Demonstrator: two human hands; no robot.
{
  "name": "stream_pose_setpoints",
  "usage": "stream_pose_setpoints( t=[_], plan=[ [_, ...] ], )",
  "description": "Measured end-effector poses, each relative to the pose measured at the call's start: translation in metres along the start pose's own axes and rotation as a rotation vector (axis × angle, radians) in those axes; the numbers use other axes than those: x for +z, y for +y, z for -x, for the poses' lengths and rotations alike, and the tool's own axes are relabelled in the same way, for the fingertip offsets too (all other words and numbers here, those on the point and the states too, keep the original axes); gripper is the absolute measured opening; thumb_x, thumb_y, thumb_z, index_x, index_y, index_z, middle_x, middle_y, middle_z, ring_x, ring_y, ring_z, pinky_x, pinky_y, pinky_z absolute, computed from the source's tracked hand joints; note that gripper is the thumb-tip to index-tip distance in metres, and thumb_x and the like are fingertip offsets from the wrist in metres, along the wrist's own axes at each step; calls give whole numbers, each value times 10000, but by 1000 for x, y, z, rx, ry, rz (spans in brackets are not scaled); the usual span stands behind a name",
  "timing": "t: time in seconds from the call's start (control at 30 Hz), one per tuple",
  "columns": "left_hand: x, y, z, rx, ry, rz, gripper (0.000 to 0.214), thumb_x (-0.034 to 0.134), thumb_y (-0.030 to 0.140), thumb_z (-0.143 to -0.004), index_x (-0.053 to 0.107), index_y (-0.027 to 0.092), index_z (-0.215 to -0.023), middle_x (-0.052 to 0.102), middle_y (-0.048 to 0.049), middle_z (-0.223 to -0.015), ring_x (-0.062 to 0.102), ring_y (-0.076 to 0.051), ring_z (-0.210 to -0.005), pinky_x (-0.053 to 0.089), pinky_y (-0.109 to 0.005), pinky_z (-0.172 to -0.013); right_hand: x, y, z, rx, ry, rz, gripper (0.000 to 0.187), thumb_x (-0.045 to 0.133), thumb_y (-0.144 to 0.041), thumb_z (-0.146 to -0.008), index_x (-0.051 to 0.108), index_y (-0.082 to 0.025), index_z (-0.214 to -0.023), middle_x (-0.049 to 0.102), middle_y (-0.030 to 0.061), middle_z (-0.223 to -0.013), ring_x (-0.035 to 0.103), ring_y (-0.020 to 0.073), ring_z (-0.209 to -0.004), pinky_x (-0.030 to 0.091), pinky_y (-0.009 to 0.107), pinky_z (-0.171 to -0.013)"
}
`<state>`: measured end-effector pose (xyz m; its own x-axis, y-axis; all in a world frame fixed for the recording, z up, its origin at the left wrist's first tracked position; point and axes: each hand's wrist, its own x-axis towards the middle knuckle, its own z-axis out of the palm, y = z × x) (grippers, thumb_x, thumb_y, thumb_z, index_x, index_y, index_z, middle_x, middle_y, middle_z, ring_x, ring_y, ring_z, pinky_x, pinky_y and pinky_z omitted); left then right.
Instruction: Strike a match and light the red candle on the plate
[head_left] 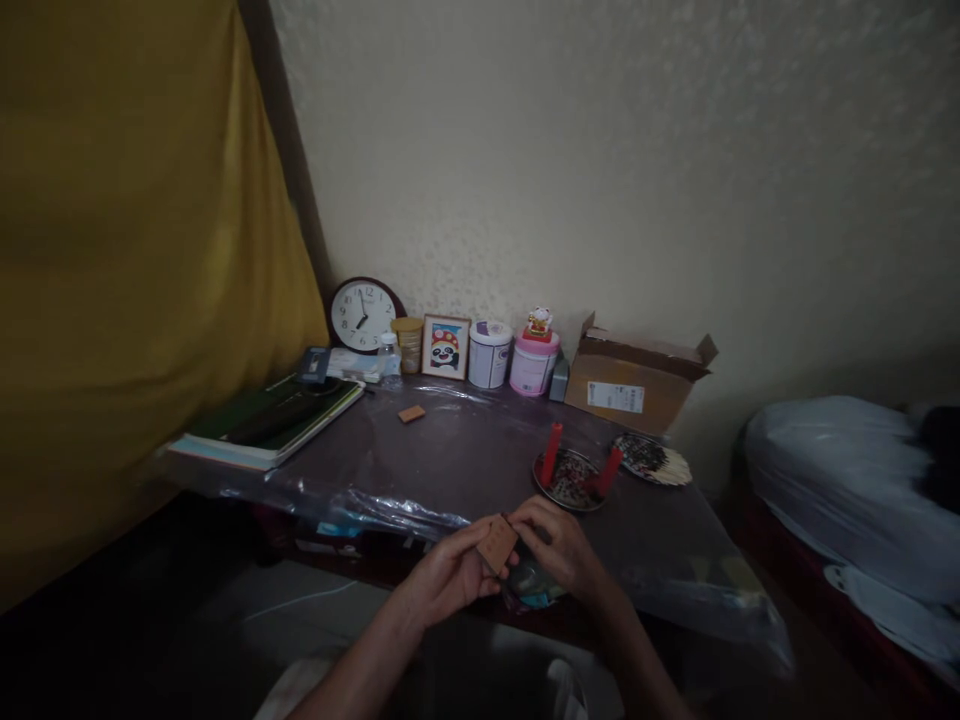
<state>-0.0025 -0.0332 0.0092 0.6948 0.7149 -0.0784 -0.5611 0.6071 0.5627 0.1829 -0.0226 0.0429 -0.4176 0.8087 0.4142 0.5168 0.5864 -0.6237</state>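
Note:
A small brown matchbox (pixel 498 546) is gripped in my left hand (pixel 456 577), low over the table's front edge, its broad face tilted up. The fingers of my right hand (pixel 559 545) are pinched together at the box's upper right edge. A small dark tip shows between fingers and box; I cannot make out what it belongs to. Just beyond the right hand, a metal plate (pixel 574 500) carries two red candles (pixel 552 455), both leaning. To its right lies a plate of dark-headed matches (pixel 664 463). Another brown matchbox (pixel 411 413) lies farther back on the table.
The table (pixel 465 450) wears clear plastic film. Along the wall stand a clock (pixel 365 314), a woven-looking jar (pixel 407 345), a framed panda picture (pixel 445 347), two tins (pixel 490 355) and a cardboard box (pixel 630 385). Books (pixel 277 422) lie left, beside a yellow curtain (pixel 150 250).

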Motion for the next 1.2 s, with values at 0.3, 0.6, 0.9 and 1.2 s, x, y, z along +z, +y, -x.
stream_pose_setpoints(
  t=[0.3, 0.6, 0.9, 1.2],
  plan=[
    [-2, -1, 0, -58, 24, -1, 326, 456, 314, -842, 550, 121, -1088, 657, -131, -840, 612, -151, -670, 400, -226, -578, -3, -2, 1, -31, -65, 32, 172, 467, -255, -881, 631, -216, -847, 600, 28, -823, 570, 145, -773, 436, 265, -711],
    [-2, 1, 0, -114, 24, 42, 314, 495, 311, -820, 579, 114, -1050, 666, -134, -818, 616, -151, -644, 407, -233, -592, -4, -2, 4, -16, -41, 45, 192, 457, -297, -885, 633, -223, -869, 617, 17, -810, 578, 144, -755, 433, 250, -697],
    [-5, -2, -1, -153, 36, 35, 294, 483, 316, -825, 603, 99, -984, 669, -125, -785, 608, -142, -605, 402, -228, -566, -2, -2, 5, -21, -69, 45, 198, 445, -286, -892, 633, -229, -866, 609, 14, -795, 565, 143, -744, 431, 245, -681],
    [-6, 0, 1, -157, 11, 9, 273, 508, 294, -805, 594, 112, -991, 671, -127, -800, 614, -152, -623, 403, -234, -571, -3, 0, 5, -18, -120, 30, 188, 466, -265, -875, 647, -232, -838, 611, 10, -775, 571, 140, -719, 430, 234, -656]
  ],
)
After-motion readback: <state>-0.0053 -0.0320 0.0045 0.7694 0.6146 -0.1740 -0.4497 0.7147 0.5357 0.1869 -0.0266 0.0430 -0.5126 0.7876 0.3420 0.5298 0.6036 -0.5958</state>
